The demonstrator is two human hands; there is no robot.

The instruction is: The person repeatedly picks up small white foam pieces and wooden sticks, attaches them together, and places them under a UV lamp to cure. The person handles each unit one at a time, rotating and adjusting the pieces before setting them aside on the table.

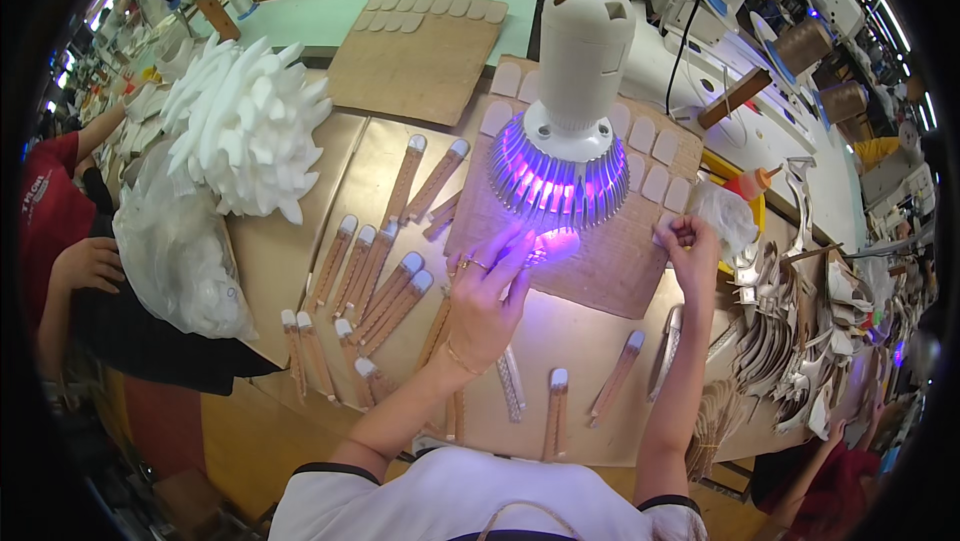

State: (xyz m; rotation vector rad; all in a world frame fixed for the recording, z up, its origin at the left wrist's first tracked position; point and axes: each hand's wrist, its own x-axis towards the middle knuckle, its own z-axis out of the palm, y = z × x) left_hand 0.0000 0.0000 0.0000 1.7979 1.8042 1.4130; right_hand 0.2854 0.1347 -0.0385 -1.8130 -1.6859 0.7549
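Under the glowing purple lamp, my left hand has its fingers closed near a brightly lit rounded piece. Glare hides what exactly the fingertips hold. At the right edge of a brown cardboard sheet, my right hand pinches a small pale rounded pad. Similar pads lie in rows on this sheet, partly covered by the lamp. Around my left forearm, several brown woven straps with pale tips are spread over the table. Another such strap lies between my forearms.
A pile of white foam-like pieces and a clear plastic bag stand at left. Farther back lies a second cardboard sheet with pads. At right are an orange-tipped bottle and bundled strips. Co-workers sit on both sides.
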